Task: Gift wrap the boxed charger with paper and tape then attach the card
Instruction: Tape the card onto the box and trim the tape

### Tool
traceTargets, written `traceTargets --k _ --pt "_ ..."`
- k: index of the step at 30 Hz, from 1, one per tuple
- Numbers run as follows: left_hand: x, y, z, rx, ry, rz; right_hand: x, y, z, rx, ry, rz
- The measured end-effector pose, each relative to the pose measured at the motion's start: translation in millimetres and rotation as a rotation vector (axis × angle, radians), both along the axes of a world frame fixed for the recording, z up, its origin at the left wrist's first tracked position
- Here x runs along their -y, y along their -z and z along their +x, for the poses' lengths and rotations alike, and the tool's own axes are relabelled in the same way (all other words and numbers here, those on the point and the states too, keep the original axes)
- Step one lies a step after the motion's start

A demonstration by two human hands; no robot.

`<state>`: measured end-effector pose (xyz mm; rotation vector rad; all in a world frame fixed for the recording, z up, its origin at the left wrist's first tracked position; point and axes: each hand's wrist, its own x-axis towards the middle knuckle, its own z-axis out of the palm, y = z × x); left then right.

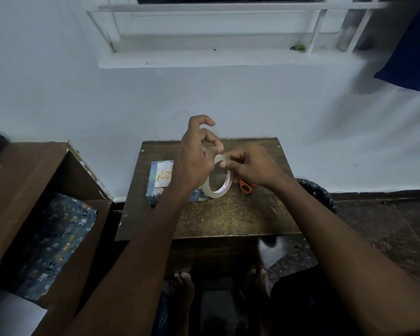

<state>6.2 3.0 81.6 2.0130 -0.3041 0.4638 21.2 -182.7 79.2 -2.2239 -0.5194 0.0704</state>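
Observation:
Above the small brown table (228, 219) I hold a roll of clear tape (217, 187) between both hands. My left hand (194, 156) grips the roll's left side, with its upper fingers curled and raised. My right hand (250, 166) pinches the tape at the top of the roll. Behind my left forearm lies the wrapped box (155, 187) in blue patterned paper. A white "Happy Birthday" card (164, 177) rests on its top. My left arm hides the box's right part.
Orange-handled scissors (245, 186) lie on the table behind my right hand. A brown shelf unit (46, 180) stands at left with a sheet of blue gift paper (54, 241) in it. Beyond the table are a wall and window sill. My feet show below the table.

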Motion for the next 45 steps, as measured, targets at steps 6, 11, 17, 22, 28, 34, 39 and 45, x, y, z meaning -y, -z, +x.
traceTargets --k 6,11,17,22,28,34,39,45 --pt "1 -1 0 -0.005 -0.036 -0.037 1 -3 1 0.141 0.027 -0.105" --pt "2 -5 0 -0.107 -0.062 -0.142 5 -15 -4 0.274 0.101 -0.226" --pt "0 -15 1 -0.280 -0.049 -0.256 10 -22 -9 0.452 0.071 -0.213" --pt "-9 -2 5 -0.420 -0.181 -0.210 5 -22 -10 0.566 0.033 -0.286" --pt "-46 -2 3 -0.456 -0.234 -0.322 -4 -7 2 0.402 0.138 -0.458" --pt "-94 15 1 -0.373 -0.213 -0.169 -27 11 18 0.247 0.156 -0.623" --pt "-121 15 -8 -0.405 -0.170 -0.128 -40 9 26 0.162 0.116 -0.737" --pt "-134 21 -5 -0.423 -0.177 -0.050 -56 7 20 0.146 0.231 -0.532"
